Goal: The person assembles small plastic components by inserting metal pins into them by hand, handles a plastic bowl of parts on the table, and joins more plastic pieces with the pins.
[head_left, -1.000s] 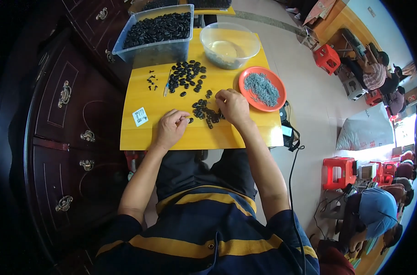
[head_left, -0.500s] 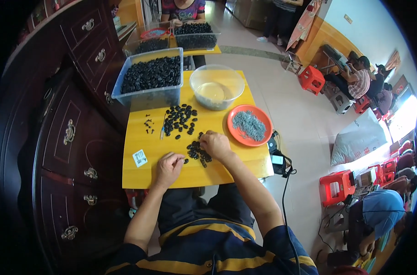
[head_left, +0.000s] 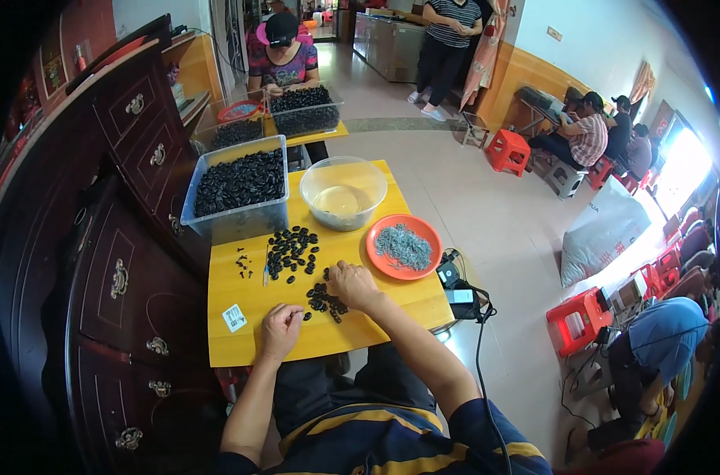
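On the yellow tabletop my right hand rests with bent fingertips down at the upper edge of a small pile of black oval pieces. What those fingers hold, if anything, is hidden. My left hand lies left of this pile, its fingers curled together near one stray black piece. Whether something is inside it cannot be seen. Farther back lies a larger spread of black oval pieces. To its left are a slim pen-like tool and several small dark screw-like parts.
A clear tub of black pieces stands at the back left, beside a clear round bowl. An orange plate holds grey bits. A white printed label lies at left. A dark cabinet flanks the table; a co-worker sits beyond.
The view has tilted up, so the table sits lower in it and the far co-worker shows more fully. Both hands keep nearly the same places beside the small pile.
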